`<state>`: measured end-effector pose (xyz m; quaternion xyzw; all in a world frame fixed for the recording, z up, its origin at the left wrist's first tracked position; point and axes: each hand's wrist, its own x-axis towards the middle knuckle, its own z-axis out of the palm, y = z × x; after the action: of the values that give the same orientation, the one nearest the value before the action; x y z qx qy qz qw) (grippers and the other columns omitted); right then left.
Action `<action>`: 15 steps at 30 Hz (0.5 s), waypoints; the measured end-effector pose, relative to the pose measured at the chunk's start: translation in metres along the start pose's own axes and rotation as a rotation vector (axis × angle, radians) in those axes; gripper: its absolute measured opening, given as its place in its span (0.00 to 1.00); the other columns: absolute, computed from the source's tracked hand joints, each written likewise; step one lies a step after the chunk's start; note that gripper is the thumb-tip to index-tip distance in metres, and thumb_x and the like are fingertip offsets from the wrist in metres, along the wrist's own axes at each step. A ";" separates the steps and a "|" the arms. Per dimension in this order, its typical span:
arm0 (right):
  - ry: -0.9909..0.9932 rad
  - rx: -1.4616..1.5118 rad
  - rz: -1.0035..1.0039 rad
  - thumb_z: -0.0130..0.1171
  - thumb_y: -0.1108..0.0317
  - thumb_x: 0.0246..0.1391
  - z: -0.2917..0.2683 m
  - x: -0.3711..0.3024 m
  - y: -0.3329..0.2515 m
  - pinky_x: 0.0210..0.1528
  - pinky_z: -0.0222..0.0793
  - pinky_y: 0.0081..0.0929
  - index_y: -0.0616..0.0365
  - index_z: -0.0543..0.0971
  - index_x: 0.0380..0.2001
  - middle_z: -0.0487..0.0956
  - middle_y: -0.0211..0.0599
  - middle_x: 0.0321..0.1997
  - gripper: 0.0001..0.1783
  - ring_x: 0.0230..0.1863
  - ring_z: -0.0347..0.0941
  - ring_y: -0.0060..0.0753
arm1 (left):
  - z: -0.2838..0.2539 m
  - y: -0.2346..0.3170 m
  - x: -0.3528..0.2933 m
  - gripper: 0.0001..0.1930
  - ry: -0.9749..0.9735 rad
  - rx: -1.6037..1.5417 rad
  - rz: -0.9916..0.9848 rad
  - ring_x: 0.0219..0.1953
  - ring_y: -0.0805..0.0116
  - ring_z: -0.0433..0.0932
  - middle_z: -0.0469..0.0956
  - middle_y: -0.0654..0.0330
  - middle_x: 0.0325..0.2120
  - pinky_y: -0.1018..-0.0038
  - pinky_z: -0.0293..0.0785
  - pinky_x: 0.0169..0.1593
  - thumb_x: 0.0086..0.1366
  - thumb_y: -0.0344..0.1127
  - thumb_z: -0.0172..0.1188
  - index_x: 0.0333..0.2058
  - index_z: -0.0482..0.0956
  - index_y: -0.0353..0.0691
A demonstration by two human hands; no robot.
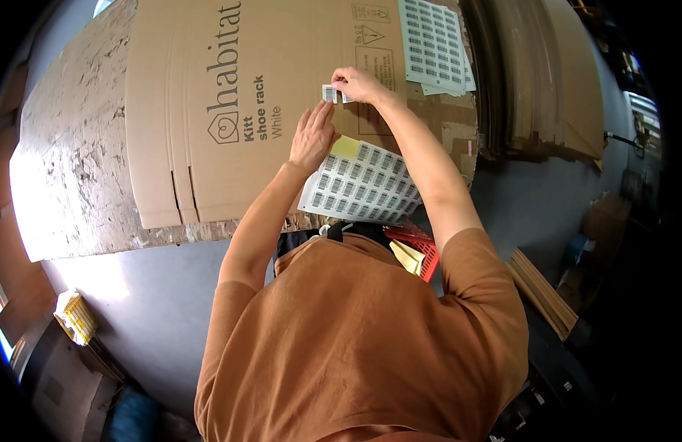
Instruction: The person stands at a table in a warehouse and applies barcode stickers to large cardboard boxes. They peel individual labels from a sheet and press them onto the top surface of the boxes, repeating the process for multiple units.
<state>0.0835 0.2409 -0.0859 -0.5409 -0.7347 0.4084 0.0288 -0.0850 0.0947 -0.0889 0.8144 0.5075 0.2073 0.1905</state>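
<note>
- Brown shirt point(363, 339) of mine comes nearest, below the carton point(297, 51), which lies flat with its printed side up.
- With both hands I am working over the carton's right part. My left hand point(314, 140) is open, fingers nearly straight and together, tips at the near edge of a small barcode label point(329, 93); it grips nothing that I can see.
- My right hand point(359, 85) is curled, thumb and forefinger close together at the label's right side. Whether they pinch it, I cannot tell. Another white piece point(347, 97) shows just under these fingers.
- To place the label well, I judge I should square it to the carton's edges, set one side down first, then smooth across with a flat fingertip, keeping off the adhesive.
- Just nearer me than my hands, the label sheet point(367, 180) overlaps the carton's near edge, its bare yellow patch point(346, 147) close by my left wrist.
- Past the carton's right edge lie spare sheets point(433, 44); left of the carton, the counter point(76, 147) shows.
</note>
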 end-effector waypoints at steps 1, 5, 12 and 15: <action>0.007 -0.012 -0.003 0.56 0.60 0.56 0.001 0.000 0.001 0.42 0.72 0.37 0.52 0.81 0.38 0.82 0.39 0.35 0.11 0.39 0.78 0.41 | 0.001 -0.001 0.002 0.10 -0.007 0.007 -0.003 0.69 0.58 0.55 0.61 0.54 0.65 0.55 0.53 0.69 0.63 0.39 0.60 0.33 0.80 0.37; 0.043 -0.032 0.009 0.56 0.59 0.56 0.002 -0.001 -0.002 0.43 0.72 0.38 0.51 0.81 0.37 0.83 0.38 0.36 0.10 0.40 0.78 0.44 | 0.006 -0.004 0.008 0.11 -0.074 0.037 -0.023 0.69 0.59 0.56 0.62 0.54 0.65 0.56 0.53 0.69 0.65 0.40 0.57 0.34 0.80 0.37; 0.343 -0.330 0.169 0.63 0.62 0.52 -0.001 -0.015 -0.039 0.45 0.74 0.38 0.57 0.76 0.47 0.83 0.41 0.37 0.20 0.40 0.80 0.45 | 0.002 0.001 0.011 0.16 -0.093 0.138 -0.032 0.67 0.59 0.59 0.65 0.54 0.62 0.58 0.55 0.68 0.66 0.38 0.56 0.47 0.77 0.33; 0.542 0.023 0.198 0.66 0.66 0.50 -0.004 -0.032 -0.041 0.44 0.74 0.36 0.62 0.70 0.55 0.83 0.44 0.36 0.29 0.40 0.80 0.41 | -0.003 0.008 -0.021 0.20 -0.173 0.019 -0.023 0.67 0.59 0.60 0.66 0.53 0.62 0.59 0.56 0.68 0.66 0.38 0.56 0.51 0.74 0.31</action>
<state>0.0672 0.2135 -0.0447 -0.6990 -0.6393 0.2579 0.1902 -0.0886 0.0726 -0.0852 0.8252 0.5002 0.1292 0.2283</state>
